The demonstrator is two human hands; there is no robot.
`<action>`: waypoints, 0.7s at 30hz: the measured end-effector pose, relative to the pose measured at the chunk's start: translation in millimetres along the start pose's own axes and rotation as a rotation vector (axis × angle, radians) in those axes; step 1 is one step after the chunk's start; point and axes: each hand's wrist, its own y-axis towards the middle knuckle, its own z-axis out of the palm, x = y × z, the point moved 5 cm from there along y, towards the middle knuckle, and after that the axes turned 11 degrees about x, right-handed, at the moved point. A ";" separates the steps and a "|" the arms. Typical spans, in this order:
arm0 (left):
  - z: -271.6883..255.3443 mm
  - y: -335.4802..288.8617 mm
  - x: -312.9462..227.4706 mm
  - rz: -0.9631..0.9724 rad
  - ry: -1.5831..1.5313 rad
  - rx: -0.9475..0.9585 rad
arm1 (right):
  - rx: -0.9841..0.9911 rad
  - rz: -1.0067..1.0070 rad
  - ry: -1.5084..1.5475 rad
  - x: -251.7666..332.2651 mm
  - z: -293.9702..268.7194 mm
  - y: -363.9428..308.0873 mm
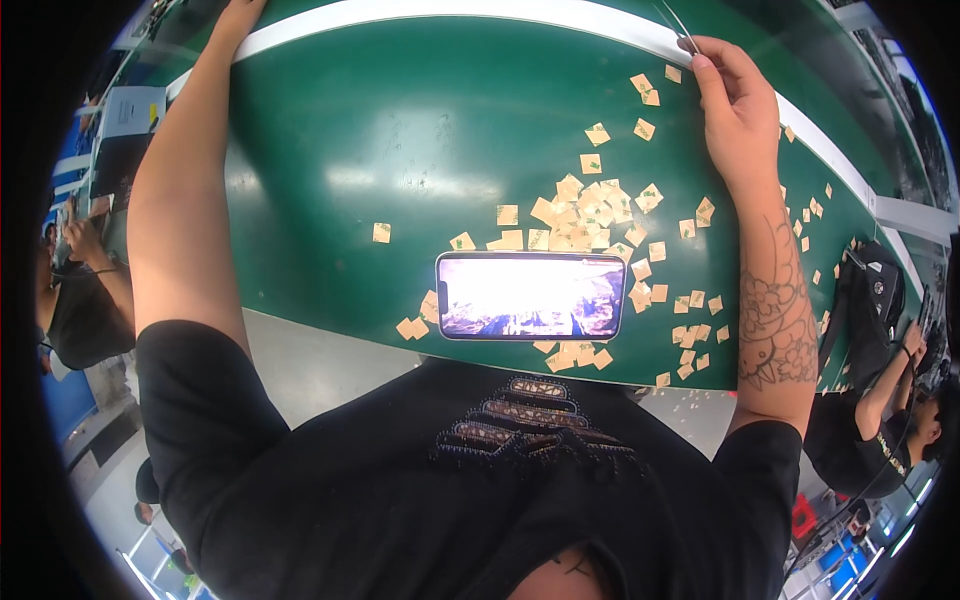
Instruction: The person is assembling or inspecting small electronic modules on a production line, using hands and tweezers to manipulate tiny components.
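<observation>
At the table's far right my right hand [735,95] is closed, with thumb and fingers pinching a pair of thin metal tweezers [679,24] whose tips point up and away. My left arm stretches to the far left; only a bit of my left hand [240,12] shows at the upper edge, its fingers cut off from view. Between my arms many small square tan paper pieces [580,215] with green print lie in a loose pile, and others are scattered around it. A phone [530,297] with a lit screen lies on its side in front of the pile, over some pieces.
The green tabletop [330,150] has a white strip [400,18] along its far side. A black bag [875,290] sits at the right, near a co-worker [870,440]. Another person's arm [100,260] shows at the left, near a white box [133,110].
</observation>
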 end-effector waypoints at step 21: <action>-2.7 -23.2 -50.8 -0.177 0.201 -0.061 | 0.001 -0.048 0.018 -0.8 1.7 -2.6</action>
